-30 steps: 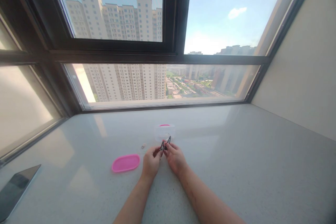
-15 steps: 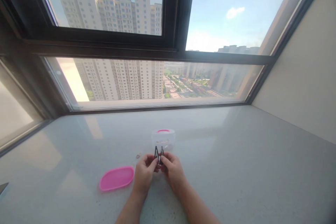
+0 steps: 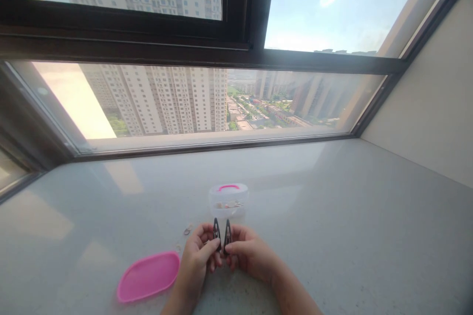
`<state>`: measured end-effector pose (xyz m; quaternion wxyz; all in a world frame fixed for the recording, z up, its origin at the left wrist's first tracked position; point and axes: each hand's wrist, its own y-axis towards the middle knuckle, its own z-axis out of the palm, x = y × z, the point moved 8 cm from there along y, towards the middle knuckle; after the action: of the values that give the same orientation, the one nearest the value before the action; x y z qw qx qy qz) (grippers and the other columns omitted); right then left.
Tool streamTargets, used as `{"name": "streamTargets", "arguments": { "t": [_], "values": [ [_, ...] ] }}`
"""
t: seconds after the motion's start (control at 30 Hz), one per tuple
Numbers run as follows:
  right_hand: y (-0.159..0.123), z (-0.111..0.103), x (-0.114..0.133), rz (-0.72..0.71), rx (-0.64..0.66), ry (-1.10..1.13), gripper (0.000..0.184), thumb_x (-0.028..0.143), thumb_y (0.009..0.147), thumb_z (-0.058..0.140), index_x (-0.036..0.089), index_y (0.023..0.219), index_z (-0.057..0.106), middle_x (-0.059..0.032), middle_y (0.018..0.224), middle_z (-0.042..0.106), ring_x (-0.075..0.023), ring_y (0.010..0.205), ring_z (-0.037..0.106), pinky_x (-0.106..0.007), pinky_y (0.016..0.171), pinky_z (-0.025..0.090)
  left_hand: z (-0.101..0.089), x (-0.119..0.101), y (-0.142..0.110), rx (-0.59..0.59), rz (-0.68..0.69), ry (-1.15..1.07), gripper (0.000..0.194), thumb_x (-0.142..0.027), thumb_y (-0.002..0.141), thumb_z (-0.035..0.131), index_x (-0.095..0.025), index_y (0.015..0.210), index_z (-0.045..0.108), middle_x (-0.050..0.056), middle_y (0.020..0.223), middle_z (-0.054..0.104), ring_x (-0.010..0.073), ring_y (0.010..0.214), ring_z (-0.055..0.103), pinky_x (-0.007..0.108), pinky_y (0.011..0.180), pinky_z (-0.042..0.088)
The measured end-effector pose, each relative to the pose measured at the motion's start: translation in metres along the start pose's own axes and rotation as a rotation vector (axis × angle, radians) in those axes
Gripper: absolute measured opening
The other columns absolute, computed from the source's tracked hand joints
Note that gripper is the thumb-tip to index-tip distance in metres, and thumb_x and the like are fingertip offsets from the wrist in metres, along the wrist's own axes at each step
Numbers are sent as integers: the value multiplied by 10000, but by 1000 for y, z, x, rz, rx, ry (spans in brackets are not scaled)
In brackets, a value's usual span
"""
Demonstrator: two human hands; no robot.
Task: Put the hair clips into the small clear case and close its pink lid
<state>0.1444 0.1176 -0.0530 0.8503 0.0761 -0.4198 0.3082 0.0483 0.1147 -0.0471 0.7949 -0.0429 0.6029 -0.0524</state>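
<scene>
"Which step are we at?"
"We seem to be holding a pair side by side: our left hand point(image 3: 195, 258) narrowly grips a slim black clip point(image 3: 216, 229), our right hand point(image 3: 256, 254) a matching black clip point(image 3: 228, 231), near the clear plastic box point(image 3: 236, 212)."
"And moving them?"
"Probably needs steady, light pinches."

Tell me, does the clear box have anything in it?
Yes, it holds something: small items show through the clear box's side.
</scene>
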Motion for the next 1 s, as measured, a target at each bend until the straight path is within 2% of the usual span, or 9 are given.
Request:
{"name": "streamTargets", "arguments": {
  "t": [0.1,0.3,0.43,0.53,0.63,0.83,0.93,1.0],
  "values": [
    [3,-3,-4,39,15,-35,287,142,623,734,96,887,630,-62,700,678,-117,512,595,-190,446,418,1,0,-1,4,-9,-7,143,-256,763,589,-184,849,500,-53,536,599,40,318,429,127,303,224],
    [2,1,-5,120,85,-104,259,230,720,670,99,936,615,-36,632,653,-87,445,555,-169,410,395,13,2,-1,119,-53,15,158,-233,763,563,-182,880,470,-37,487,611,53,293,418,124,280,201],
    [1,-4,-5,142,55,-188,278,250,717,661,113,953,606,-11,598,640,-76,421,540,-148,377,366,18,8,6,204,-86,23,206,-232,714,584,-169,885,489,-16,474,631,58,261,411,134,267,194],
    [-1,-7,-4,175,54,-246,217,266,721,643,108,869,619,-7,567,636,-73,396,532,-144,357,369,19,13,12,255,-113,31,238,-224,673,613,-169,873,496,-22,470,629,64,244,421,138,254,207],
    [-4,-7,-1,244,103,-296,176,237,702,652,74,770,643,-43,546,654,-88,364,542,-153,332,388,19,15,14,293,-144,37,251,-190,650,613,-172,870,493,-32,487,633,59,236,434,130,246,212],
    [-9,-7,2,356,181,-353,194,229,679,670,48,750,676,-66,555,671,-113,364,576,-166,323,426,24,17,9,411,-250,46,205,-151,688,600,-160,869,507,12,520,676,91,292,538,119,264,305],
    [-12,-8,2,345,207,-331,199,237,693,654,52,762,676,-57,566,668,-106,370,573,-164,331,434,26,20,5,458,-295,36,202,-143,693,610,-157,871,515,32,540,693,117,334,590,126,281,349],
    [-12,-10,5,285,202,-287,205,241,714,629,52,781,674,-50,569,663,-90,353,550,-151,317,403,27,22,2,478,-312,24,211,-140,693,610,-157,882,520,44,558,703,129,351,608,132,284,358]
  ]
}}
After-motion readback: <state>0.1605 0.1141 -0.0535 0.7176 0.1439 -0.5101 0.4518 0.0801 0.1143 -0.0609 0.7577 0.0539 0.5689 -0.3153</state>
